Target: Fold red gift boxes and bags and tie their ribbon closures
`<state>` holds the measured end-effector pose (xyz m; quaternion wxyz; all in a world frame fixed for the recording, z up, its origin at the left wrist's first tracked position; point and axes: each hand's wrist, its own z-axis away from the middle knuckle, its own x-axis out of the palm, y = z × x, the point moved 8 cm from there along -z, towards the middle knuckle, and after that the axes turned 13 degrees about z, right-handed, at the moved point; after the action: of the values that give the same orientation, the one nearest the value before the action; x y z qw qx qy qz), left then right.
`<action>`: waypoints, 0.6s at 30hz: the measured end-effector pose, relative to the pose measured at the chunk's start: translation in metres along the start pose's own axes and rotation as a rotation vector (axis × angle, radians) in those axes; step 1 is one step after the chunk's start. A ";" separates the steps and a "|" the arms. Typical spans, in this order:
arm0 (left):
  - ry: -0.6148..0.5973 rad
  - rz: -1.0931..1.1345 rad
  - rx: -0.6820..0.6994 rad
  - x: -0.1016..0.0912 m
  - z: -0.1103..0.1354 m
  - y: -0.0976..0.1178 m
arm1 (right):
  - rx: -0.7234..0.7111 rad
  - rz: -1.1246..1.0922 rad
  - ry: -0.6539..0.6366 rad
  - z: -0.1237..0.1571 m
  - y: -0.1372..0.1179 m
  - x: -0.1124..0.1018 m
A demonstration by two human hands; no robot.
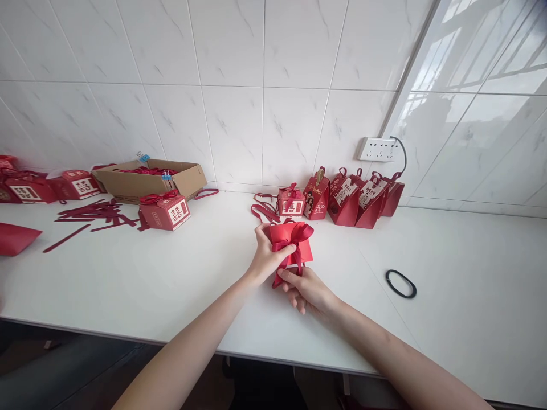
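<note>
A bright red gift box (305, 250) with a dark red ribbon bow (294, 240) on top is in front of me at the middle of the table. My left hand (267, 256) is closed around the box's left side, its thumb pressed on the bow's knot. Just below the bow, my right hand (310, 290) pinches a hanging ribbon tail (278, 278) between thumb and fingers. The lower side of the box is partly hidden by my hands. Behind it stands a finished-looking small red box (292, 203) with its own bow, beside loose ribbon loops (265, 209).
Several red handled bags (344, 199) line the wall at right, below a power strip (379, 149). A black ring (400, 283) lies on the white table (461, 296). At left are a cardboard box (123, 185), loose ribbon strips (96, 212) and red boxes (166, 212).
</note>
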<state>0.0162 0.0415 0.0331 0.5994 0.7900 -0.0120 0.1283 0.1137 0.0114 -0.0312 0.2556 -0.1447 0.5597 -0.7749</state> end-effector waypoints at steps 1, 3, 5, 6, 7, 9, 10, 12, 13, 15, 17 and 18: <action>0.001 0.011 -0.006 0.000 0.000 0.001 | 0.016 0.007 -0.005 0.000 0.000 0.001; -0.001 0.033 -0.026 0.000 0.001 0.001 | 0.032 0.049 -0.027 0.002 0.000 0.002; -0.009 0.049 -0.050 0.001 0.001 0.001 | 0.016 0.148 -0.043 0.005 -0.004 0.003; -0.015 0.054 -0.061 0.001 0.001 0.001 | -0.006 0.222 -0.040 0.007 -0.007 0.002; -0.021 0.056 -0.069 0.001 0.001 0.000 | -0.045 0.318 -0.019 0.010 -0.011 0.000; -0.034 0.057 -0.080 0.001 0.001 -0.001 | -0.154 0.571 0.080 0.016 -0.024 -0.008; -0.039 0.056 -0.082 0.001 0.001 -0.002 | -0.207 0.705 0.148 0.019 -0.030 -0.012; -0.034 0.055 -0.077 0.000 0.000 -0.002 | -0.284 0.909 0.284 0.025 -0.041 -0.022; -0.028 0.056 -0.072 0.000 -0.001 -0.003 | -0.301 0.964 0.338 0.027 -0.044 -0.026; -0.016 0.056 -0.063 -0.001 -0.002 -0.003 | -0.329 0.996 0.408 0.029 -0.047 -0.033; -0.008 0.057 -0.055 -0.002 -0.004 -0.003 | -0.373 1.006 0.458 0.031 -0.050 -0.038; -0.007 0.060 -0.053 -0.003 -0.004 -0.003 | -0.399 1.008 0.485 0.032 -0.052 -0.039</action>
<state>0.0134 0.0460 0.0306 0.6159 0.7736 -0.0411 0.1432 0.1501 0.0201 0.0308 0.4249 0.2750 0.7367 -0.4486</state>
